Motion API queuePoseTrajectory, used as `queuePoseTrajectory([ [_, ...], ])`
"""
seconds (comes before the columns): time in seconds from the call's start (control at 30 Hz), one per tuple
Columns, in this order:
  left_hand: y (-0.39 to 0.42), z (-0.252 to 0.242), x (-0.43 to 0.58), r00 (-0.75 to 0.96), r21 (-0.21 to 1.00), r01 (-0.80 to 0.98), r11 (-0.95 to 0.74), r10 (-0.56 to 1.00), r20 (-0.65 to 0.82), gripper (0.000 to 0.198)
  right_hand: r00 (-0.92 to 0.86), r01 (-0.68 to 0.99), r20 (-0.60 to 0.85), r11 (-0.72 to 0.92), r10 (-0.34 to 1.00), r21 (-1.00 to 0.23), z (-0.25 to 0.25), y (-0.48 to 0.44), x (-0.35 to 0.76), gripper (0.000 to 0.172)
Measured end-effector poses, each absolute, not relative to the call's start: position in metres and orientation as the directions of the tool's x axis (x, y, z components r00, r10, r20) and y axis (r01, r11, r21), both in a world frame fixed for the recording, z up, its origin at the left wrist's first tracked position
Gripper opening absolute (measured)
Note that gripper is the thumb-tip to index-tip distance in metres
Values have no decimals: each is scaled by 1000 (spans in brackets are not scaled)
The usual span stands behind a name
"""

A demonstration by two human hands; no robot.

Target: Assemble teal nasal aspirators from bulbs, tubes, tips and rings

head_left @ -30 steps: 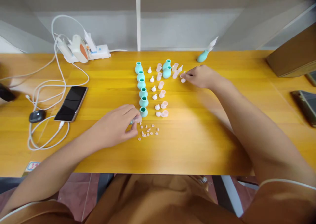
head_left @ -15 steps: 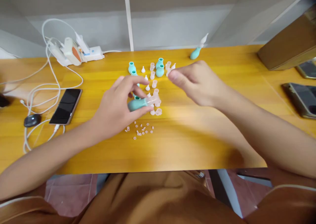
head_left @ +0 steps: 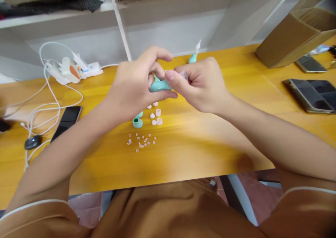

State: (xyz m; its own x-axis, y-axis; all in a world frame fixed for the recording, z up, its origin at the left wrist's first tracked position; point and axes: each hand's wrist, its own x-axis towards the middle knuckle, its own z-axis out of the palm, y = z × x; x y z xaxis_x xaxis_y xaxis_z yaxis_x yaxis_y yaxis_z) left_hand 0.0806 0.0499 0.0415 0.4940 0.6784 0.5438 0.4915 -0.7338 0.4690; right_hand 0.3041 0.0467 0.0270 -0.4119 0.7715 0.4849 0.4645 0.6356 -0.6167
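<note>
Gripping a teal squeeze bulb (head_left: 159, 86) in the left hand (head_left: 135, 82) and pinching its translucent end piece (head_left: 186, 76) in the closed right hand (head_left: 206, 82), above a wooden tabletop (head_left: 196, 143).
Tilting the bulb on its side, mouth end toward the curled right fingers; cannot tell the depth of the fit. On the white power strip (head_left: 91, 70), a blue mark too small to read; on the shirt hem, a white tag (head_left: 212, 182), likewise unreadable. Below the left hand, an open-mouthed teal bulb (head_left: 137, 122), translucent cups (head_left: 159, 121) beside white cone tips (head_left: 153, 122), and scattered small rings (head_left: 143, 145), well short of the front edge. Right of the rings, a broad stretch of wood beneath the right forearm, reaching toward a folding phone (head_left: 312, 94). Near the back edge, a teal bulb with a white nozzle (head_left: 193, 58); farther right, a cardboard box (head_left: 286, 38).
</note>
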Motion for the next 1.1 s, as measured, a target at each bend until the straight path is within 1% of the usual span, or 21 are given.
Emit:
queuePoseTrajectory([
  [0.07,49,43,84,469,514,463,-722,691,550,54,-397,380,466,604,791,-701,28,47,301,77],
  [0.13,46,46,89,440,577,408,-708,706,555,52,-387,233,439,547,811,-804,28,47,295,76],
  [0.2,43,50,94,417,645,322,-693,715,561,52,-395,50,392,446,831,-894,31,47,291,72],
  [0.27,42,53,96,405,702,264,-661,737,541,53,-387,-74,335,333,859,-940,38,49,292,66],
  [0.33,48,52,95,400,739,286,-610,777,487,53,-289,-66,326,321,900,-945,47,56,300,61],
  [0.37,54,49,93,399,742,328,-585,798,452,53,-215,-8,354,361,910,-932,50,62,307,61],
  [0.4,63,45,90,396,730,385,-564,816,422,52,-160,98,400,417,903,-904,52,71,314,60],
  [0.43,73,39,87,396,702,443,-557,824,405,51,-141,216,451,472,881,-855,51,81,322,61],
  [0.47,85,33,84,408,669,483,-565,821,399,48,-201,362,470,511,860,-780,48,92,330,61],
  [0.5,98,26,82,431,630,518,-579,813,392,46,-288,511,457,539,842,-670,42,104,337,61],
  [0.57,124,12,79,458,554,588,-590,807,373,36,-401,682,348,530,847,-504,26,127,346,53],
  [0.63,145,2,82,513,476,638,-606,795,325,26,-453,803,222,503,864,-319,6,149,349,41],
  [0.7,160,-5,88,567,382,670,-637,771,291,19,-491,844,111,504,864,-186,-12,167,347,37],
  [0.77,170,-9,97,630,270,687,-675,738,241,14,-526,842,35,526,850,-115,-27,180,344,37],
  [0.83,176,-14,105,679,163,689,-706,707,198,16,-541,841,-10,540,841,-24,-38,190,340,38],
  [0.9,180,-19,111,699,101,687,-719,693,177,22,-550,834,-25,550,835,45,-45,195,338,41],
  [0.93,182,-21,113,703,89,686,-722,689,173,24,-556,829,-26,557,831,59,-48,196,337,43],
  [1.0,185,-27,115,702,85,691,-717,695,157,26,-569,821,-18,569,822,41,-53,198,336,48],
  [1.1,187,-31,114,698,86,698,-711,703,135,24,-588,807,-3,587,809,-58,-60,199,336,54],
])
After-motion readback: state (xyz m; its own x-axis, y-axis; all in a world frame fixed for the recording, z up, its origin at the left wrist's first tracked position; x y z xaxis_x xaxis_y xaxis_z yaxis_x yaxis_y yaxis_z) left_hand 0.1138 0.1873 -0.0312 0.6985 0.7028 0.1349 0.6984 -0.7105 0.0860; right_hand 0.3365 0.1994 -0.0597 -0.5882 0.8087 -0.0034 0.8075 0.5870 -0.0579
